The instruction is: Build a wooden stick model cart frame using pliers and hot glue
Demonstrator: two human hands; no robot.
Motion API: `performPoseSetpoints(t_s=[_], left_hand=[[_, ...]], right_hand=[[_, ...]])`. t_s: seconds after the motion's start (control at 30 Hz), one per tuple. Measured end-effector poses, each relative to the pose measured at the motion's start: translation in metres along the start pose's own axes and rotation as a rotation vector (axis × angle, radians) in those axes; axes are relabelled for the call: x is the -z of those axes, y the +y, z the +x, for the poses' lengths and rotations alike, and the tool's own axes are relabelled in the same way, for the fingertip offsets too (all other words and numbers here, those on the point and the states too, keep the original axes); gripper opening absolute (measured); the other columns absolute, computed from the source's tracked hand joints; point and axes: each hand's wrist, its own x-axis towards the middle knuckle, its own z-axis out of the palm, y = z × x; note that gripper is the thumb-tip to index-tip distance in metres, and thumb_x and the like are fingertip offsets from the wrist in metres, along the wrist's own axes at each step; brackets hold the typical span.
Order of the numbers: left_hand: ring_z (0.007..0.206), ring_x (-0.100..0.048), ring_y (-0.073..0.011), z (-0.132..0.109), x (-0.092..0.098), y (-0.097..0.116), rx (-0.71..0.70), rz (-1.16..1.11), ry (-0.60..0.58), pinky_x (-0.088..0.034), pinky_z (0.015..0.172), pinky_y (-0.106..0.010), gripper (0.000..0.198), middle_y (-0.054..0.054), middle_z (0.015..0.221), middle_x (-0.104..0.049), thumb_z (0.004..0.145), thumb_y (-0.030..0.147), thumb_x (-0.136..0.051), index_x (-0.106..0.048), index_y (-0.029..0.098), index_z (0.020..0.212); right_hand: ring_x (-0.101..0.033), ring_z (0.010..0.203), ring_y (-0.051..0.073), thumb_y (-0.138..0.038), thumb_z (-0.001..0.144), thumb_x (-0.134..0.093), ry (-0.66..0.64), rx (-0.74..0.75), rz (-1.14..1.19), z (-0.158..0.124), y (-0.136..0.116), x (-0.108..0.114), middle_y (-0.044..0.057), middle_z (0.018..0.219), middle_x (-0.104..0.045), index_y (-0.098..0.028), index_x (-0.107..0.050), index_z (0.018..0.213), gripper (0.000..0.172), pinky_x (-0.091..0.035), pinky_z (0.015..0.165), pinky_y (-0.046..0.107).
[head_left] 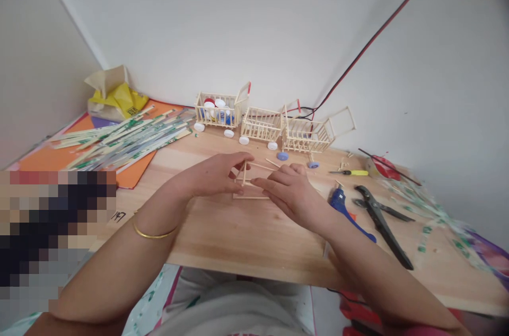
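A small frame of thin wooden sticks point(251, 197) stands on the table between my hands. My left hand point(212, 174) grips its left end, thumb and fingers around an upright stick. From the other side my right hand point(292, 193) reaches in, its fingertips pinched together at a stick of the same frame; what exactly they pinch is partly hidden. Just behind lies a loose stick point(272, 163). Beyond it is a stick-built miniature cart point(306, 135) with purple wheels. Left of that stand a white-wheeled cart point(261, 125) and another cart point(217, 108) filled with bottle caps.
On the right lie a blue glue gun point(350, 214), black cutters point(382, 224), a yellow-handled tool point(355, 173) and clear wrappers point(437, 219). Several packaged sticks point(127, 137) cover an orange sheet point(137, 171) at left, near a yellow bag point(119, 100). A cable point(374, 36) crosses the wall.
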Motion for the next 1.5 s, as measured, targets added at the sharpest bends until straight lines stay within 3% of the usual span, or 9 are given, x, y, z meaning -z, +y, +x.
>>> performPoseSetpoints(t_s=[0.3,1.5], left_hand=[[0.091,-0.059,-0.0188,-0.001,0.001,0.002,0.018,0.002,-0.006,-0.047,0.077,-0.03,0.064,-0.007,0.115,-0.059,0.068,0.022,-0.062,-0.043,0.023,0.129],[0.089,-0.058,-0.0199,-0.002,0.002,0.004,0.002,0.036,0.013,-0.045,0.076,-0.03,0.054,-0.005,0.106,-0.06,0.069,0.027,-0.062,-0.05,0.021,0.121]], right_hand=[[-0.046,0.08,0.017,-0.018,0.093,-0.042,0.033,0.037,0.004,0.004,0.0,0.003,0.004,0.085,-0.062,-0.025,-0.058,0.117,0.03,-0.024,0.074,0.034],[-0.048,0.078,0.016,-0.019,0.095,-0.037,-0.074,0.074,0.014,0.014,-0.001,0.02,0.005,0.081,-0.062,-0.022,-0.062,0.111,0.03,-0.027,0.074,0.033]])
